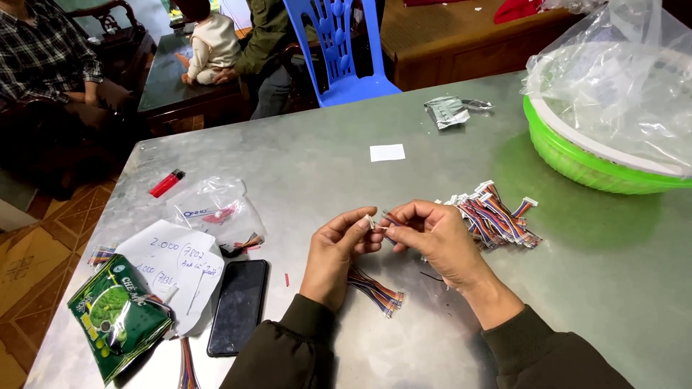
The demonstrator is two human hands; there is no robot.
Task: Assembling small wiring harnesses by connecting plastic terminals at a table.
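Note:
My left hand (337, 248) pinches a small white connector (370, 222) between thumb and forefinger. My right hand (438, 238) meets it from the right, its fingertips gripping thin coloured wires (389, 216) at the connector. A short bundle of multicoloured wires (376, 289) lies on the metal table (324, 155) beneath my left wrist. Just right of my right hand sits a pile of coloured wire harnesses with white plugs (497, 215).
A green basket lined with a clear plastic bag (591, 162) stands at the right. At the left lie a black phone (238, 305), a green packet (115, 317), white paper notes, a clear bag, a red lighter (166, 183). People sit beyond the table's far edge by a blue chair (342, 50).

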